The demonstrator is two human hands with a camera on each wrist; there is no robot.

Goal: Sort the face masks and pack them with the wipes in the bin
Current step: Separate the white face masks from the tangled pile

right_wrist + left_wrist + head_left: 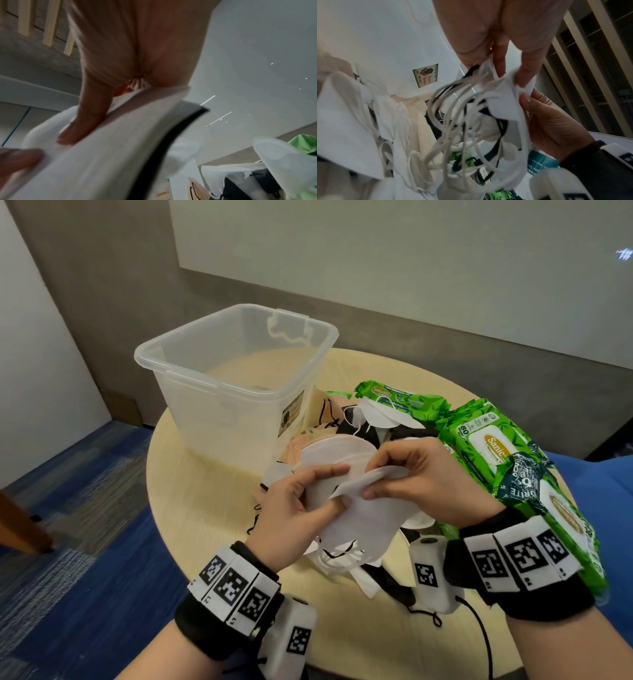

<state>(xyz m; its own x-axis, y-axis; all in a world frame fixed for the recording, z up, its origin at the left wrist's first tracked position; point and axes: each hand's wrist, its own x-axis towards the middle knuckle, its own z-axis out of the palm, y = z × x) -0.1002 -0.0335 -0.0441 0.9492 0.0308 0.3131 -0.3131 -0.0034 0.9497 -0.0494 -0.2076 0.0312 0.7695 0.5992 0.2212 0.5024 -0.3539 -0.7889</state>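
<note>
While pinched by left hand [301,501] and right hand [421,477], white face masks [359,518] are judged light, limp, tangle-prone; best held by folded edges, not loops.

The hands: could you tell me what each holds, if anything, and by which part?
Both hold the same stack of white masks. The left hand grips its left edge; the right hand pinches the top mask's upper edge.

White masks [356,518] beside empty bin [191,368]
</note>
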